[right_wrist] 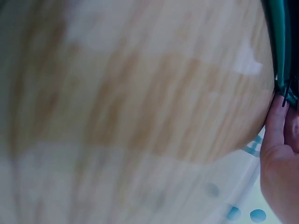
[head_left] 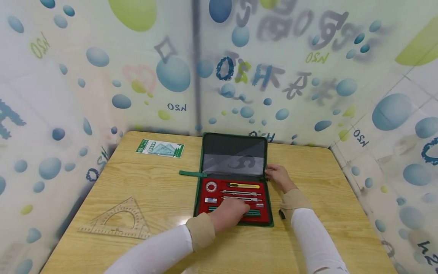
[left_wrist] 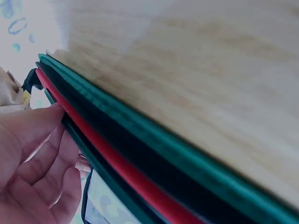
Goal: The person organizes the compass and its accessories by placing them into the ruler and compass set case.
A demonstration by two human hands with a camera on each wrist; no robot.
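A green zip case (head_left: 270,213) of drawing tools lies spread on the table, its dark lid (head_left: 236,152) raised at the back. My left hand (head_left: 230,213) is over the front of the red tray (head_left: 220,222), its fingers pinching a green pencil (left_wrist: 117,186) that lies along the tray. A second pencil is partly hidden under this hand. My right hand (head_left: 280,178) holds the case's right edge near the hinge. Above the pencils sit two compasses (head_left: 241,193), a yellow utility knife (head_left: 243,185), a round white disc (head_left: 211,186), an eraser (head_left: 210,200) and a small sharpener (head_left: 260,205).
A clear set square (head_left: 118,233) with a protractor cutout lies at the front left of the wooden table (head_left: 164,190). At the back left is a packaged ruler set (head_left: 160,148). The case's green strap (head_left: 189,173) sticks out leftward. Patterned walls (head_left: 171,114) enclose the table.
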